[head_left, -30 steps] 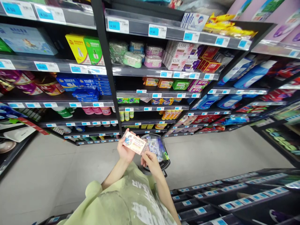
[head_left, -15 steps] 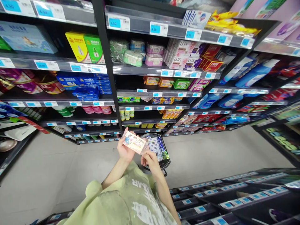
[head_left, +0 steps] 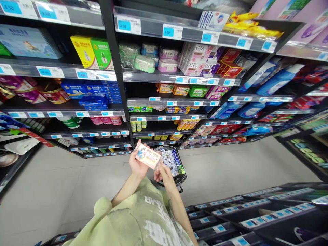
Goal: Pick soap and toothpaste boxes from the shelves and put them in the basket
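A soap bar (head_left: 148, 156) in a pale pink and cream printed wrapper is held between my two hands, tilted down to the right. My left hand (head_left: 137, 165) grips its left end, thumb along the upper edge and palm beneath. At the lower right corner, my right hand (head_left: 164, 173) pinches the clear wrapper edge, its fingers curled. Below and just behind the soap stands a black shopping basket (head_left: 184, 178), partly hidden by my right hand. Several white and blue packs (head_left: 171, 160) lie in it.
Shelving with price tags faces me, holding wrapped soaps (head_left: 181, 90), LUX boxes (head_left: 196, 60) and blue bottles (head_left: 279, 80). A grey tiled floor (head_left: 102, 184) runs between it and a dark shelf unit (head_left: 230, 208) at the lower right. Another shelf stands at the left edge.
The soap bar has turned very slightly in my hands, and my right fingers have shifted a little at its corner. Otherwise the scene is almost the same.
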`<state>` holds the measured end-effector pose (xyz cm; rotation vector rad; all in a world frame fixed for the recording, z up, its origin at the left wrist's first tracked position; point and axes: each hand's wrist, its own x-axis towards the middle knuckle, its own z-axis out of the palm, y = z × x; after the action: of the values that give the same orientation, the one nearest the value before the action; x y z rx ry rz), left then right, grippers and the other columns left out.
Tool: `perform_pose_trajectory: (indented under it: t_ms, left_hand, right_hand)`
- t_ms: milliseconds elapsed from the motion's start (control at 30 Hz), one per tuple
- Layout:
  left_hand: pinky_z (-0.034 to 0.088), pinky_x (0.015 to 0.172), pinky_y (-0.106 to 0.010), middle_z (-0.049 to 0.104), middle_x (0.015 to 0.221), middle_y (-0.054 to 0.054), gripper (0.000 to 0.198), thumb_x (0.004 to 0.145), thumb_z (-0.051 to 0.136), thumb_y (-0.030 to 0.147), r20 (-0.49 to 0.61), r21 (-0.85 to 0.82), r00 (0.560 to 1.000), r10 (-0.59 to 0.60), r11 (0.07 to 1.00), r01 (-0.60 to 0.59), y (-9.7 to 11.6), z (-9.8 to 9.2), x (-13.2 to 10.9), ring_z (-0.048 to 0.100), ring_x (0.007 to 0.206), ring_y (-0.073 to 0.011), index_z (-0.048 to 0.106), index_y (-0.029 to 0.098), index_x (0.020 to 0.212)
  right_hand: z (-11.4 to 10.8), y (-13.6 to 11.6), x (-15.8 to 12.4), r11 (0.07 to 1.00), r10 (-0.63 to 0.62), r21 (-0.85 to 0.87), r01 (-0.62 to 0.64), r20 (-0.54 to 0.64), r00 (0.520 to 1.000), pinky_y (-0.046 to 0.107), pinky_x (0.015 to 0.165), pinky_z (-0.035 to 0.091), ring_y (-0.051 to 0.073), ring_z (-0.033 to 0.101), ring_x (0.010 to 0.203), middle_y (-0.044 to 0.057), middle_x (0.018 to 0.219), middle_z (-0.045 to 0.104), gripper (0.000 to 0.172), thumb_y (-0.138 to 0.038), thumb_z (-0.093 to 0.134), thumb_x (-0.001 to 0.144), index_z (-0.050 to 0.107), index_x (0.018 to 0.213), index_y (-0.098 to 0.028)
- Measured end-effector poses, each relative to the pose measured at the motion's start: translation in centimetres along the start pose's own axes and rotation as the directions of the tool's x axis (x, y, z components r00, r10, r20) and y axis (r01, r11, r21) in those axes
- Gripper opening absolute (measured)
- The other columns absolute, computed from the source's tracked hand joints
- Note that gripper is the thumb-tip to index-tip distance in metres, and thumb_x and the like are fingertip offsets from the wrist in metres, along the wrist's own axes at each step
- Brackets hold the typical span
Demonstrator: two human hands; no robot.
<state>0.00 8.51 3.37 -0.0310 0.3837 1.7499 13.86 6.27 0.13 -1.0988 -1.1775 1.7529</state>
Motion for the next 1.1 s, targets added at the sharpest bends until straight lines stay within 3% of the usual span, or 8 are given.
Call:
perform_pose_trajectory:
  t_ms: [233,400,633,800,900,1000,1100]
  left_hand:
    - [0.048,0.1,-0.042,0.072,0.102,-0.004,0.047,0.079,0.065,0.025,0.012,0.04,0.999,-0.036,0.999,0.036,-1.1,-0.2,-0.5,0.067,0.097,-0.0203,0.066,0.024,0.126]
    - [0.046,0.102,-0.046,0.072,0.103,-0.005,0.048,0.078,0.067,0.026,0.033,0.069,0.999,-0.016,0.998,0.013,-1.0,0.2,-0.6,0.067,0.098,-0.022,0.066,0.024,0.126]
    - [0.045,0.105,-0.046,0.071,0.113,-0.008,0.051,0.076,0.068,0.023,0.04,0.136,0.996,-0.076,0.988,0.07,-1.6,-0.2,-1.1,0.065,0.11,-0.0256,0.064,0.022,0.127]
    - [0.051,0.098,-0.046,0.069,0.123,-0.009,0.065,0.066,0.079,0.012,0.164,0.322,0.973,-0.165,0.941,0.105,-2.1,-0.7,-1.7,0.061,0.121,-0.0331,0.06,0.025,0.127]
    - [0.059,0.077,-0.041,0.066,0.131,-0.01,0.075,0.061,0.085,0.008,0.287,0.474,0.921,-0.265,0.874,0.103,-2.2,-1.0,-2.0,0.07,0.104,-0.0331,0.056,0.028,0.127]
    - [0.06,0.063,-0.039,0.066,0.13,-0.012,0.075,0.06,0.087,0.007,0.305,0.592,0.882,-0.359,0.797,0.119,-2.5,-1.4,-2.3,0.073,0.08,-0.0289,0.057,0.027,0.126]
    - [0.06,0.066,-0.04,0.072,0.116,-0.013,0.074,0.051,0.089,-0.002,0.232,0.515,0.928,-0.291,0.846,0.137,-2.7,-1.4,-2.3,0.073,0.08,-0.0311,0.064,0.022,0.117]
  right_hand:
    - [-0.2,0.7,0.2,1.0,0.017,0.01,-0.016,-0.141,0.99,0.024,0.043,0.03,0.009,0.042,0.041,0.0,0.044,0.052,0.069,-0.081,0.049,0.083,0.043,0.05,-0.021]
    - [0.0,0.9,0.2,1.0,-0.008,0.022,0.012,-0.173,0.985,0.026,0.042,0.028,0.011,0.04,0.041,-0.001,0.047,0.052,0.067,-0.08,0.045,0.087,0.049,0.054,-0.022]
    - [0.3,1.3,0.2,0.994,-0.042,0.079,0.075,-0.362,0.931,0.028,0.041,0.022,0.011,0.035,0.041,-0.003,0.045,0.042,0.061,-0.074,0.049,0.089,0.044,0.055,-0.024]
    - [-0.2,1.2,0.2,0.989,-0.075,0.084,0.121,-0.423,0.903,0.03,0.043,0.02,0.012,0.029,0.043,-0.004,0.045,0.036,0.057,-0.074,0.05,0.087,0.044,0.059,-0.025]
    - [-0.6,1.1,0.1,0.985,-0.109,0.084,0.153,-0.384,0.917,0.03,0.044,0.022,0.012,0.025,0.044,-0.005,0.047,0.033,0.057,-0.074,0.048,0.088,0.041,0.058,-0.026]
    - [-1.0,1.1,0.0,0.977,-0.119,0.126,0.171,-0.344,0.931,0.029,0.043,0.022,0.011,0.022,0.044,-0.006,0.048,0.031,0.057,-0.074,0.051,0.086,0.041,0.057,-0.026]
    - [-0.9,1.0,-0.1,0.96,-0.105,0.213,0.182,-0.33,0.938,0.029,0.042,0.023,0.011,0.021,0.044,-0.006,0.048,0.03,0.057,-0.073,0.059,0.083,0.044,0.056,-0.026]
